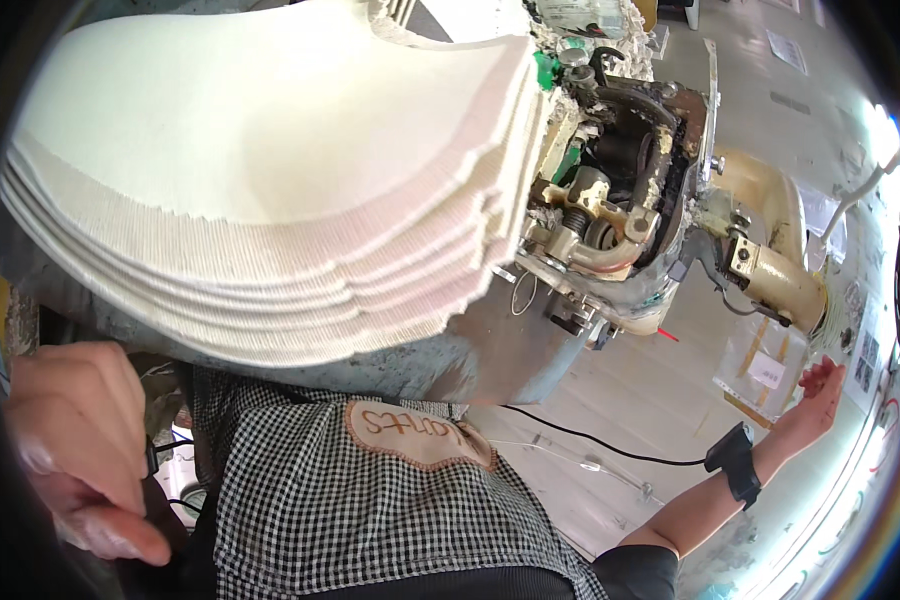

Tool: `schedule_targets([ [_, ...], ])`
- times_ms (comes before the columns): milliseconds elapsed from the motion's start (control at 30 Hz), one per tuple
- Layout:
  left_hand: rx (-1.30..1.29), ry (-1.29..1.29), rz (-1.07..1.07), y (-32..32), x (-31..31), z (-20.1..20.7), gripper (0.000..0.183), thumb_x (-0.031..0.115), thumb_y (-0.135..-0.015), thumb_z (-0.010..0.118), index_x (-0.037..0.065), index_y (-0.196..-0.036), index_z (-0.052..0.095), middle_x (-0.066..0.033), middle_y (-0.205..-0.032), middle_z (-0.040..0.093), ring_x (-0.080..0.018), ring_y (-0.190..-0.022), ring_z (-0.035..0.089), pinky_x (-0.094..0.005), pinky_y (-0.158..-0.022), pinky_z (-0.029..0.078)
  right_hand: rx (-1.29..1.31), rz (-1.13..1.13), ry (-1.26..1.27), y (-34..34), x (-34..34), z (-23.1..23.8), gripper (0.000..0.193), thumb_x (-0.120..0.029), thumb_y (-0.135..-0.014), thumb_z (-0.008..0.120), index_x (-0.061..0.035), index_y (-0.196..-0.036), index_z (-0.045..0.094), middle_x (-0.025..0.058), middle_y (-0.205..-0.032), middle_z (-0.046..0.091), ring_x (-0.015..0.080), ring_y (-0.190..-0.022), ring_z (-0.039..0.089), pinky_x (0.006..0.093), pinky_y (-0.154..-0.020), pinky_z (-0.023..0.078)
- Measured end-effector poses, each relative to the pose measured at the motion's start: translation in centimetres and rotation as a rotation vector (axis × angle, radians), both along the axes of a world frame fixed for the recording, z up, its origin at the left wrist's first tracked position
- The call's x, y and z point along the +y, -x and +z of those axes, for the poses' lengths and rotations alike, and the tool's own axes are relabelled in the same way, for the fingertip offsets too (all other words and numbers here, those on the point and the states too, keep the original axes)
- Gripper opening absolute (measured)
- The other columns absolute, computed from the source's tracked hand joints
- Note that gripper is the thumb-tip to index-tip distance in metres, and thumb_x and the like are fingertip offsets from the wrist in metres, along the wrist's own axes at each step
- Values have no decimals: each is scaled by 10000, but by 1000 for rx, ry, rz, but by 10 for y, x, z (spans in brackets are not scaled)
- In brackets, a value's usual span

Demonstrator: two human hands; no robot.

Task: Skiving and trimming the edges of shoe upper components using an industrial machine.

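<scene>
Head view: a thick stack of cream fabric pieces (240,150) with ribbed edges lies across the left and far part of the scene, over a grey metal surface (425,355), its right end close beside the machine mechanism (610,200). The person's left hand (80,450) is at the near left, apart from the stack, its fingers curled; whether it grips anything cannot be told. The right hand (820,400) is well out to the right, fingers partly bent, with no held object discernible. Neither touches the fabric, so the step seems a pause between handlings. Working the stack would call for bringing both hands inward, clear of the mechanism's exposed parts.
</scene>
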State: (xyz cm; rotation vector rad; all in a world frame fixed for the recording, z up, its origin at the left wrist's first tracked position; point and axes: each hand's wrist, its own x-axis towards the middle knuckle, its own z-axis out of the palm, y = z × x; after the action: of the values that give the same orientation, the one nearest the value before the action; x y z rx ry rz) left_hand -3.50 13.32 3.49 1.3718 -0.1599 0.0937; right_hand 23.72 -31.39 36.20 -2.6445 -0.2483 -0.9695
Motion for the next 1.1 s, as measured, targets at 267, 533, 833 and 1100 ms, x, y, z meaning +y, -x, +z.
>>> schedule_targets([
  [267, -16, -1, 87, -8, -19, -31, 358, 315, -677, 877, 119, -665, 577, 32, -595, 499, -96, -491, 445, -253, -453, 304, -76, -127, 88, -15, 51, 0, 433, -436, -900, 673, -5, -864, 686, -2, -642, 513, 83, -600, 433, 239, -582, 324],
  [533, 29, -34, 124, -14, -20, -35, 329, 293, -685, 845, 104, -680, 576, 11, -623, 514, -117, -526, 457, -262, -494, 320, -157, -258, 143, -17, 73, -10, 459, -481, -855, 710, -66, -695, 598, -34, -582, 382, 68, -547, 337, 240, -542, 250],
  [833, 59, -51, 149, -17, -17, -40, 297, 268, -694, 810, 88, -697, 574, -13, -654, 530, -141, -565, 470, -273, -540, 338, -187, -263, 192, -13, 78, -17, 471, -495, -825, 734, -85, -655, 577, -43, -568, 357, 61, -530, 307, 248, -519, 213],
  [1100, 65, -77, 169, -19, -17, -41, 269, 246, -701, 778, 73, -712, 572, -35, -683, 545, -162, -601, 482, -282, -581, 354, -138, -178, 229, -11, 70, -10, 359, -389, -904, 675, -55, -772, 673, -43, -589, 371, 61, -560, 328, 244, -534, 231],
])
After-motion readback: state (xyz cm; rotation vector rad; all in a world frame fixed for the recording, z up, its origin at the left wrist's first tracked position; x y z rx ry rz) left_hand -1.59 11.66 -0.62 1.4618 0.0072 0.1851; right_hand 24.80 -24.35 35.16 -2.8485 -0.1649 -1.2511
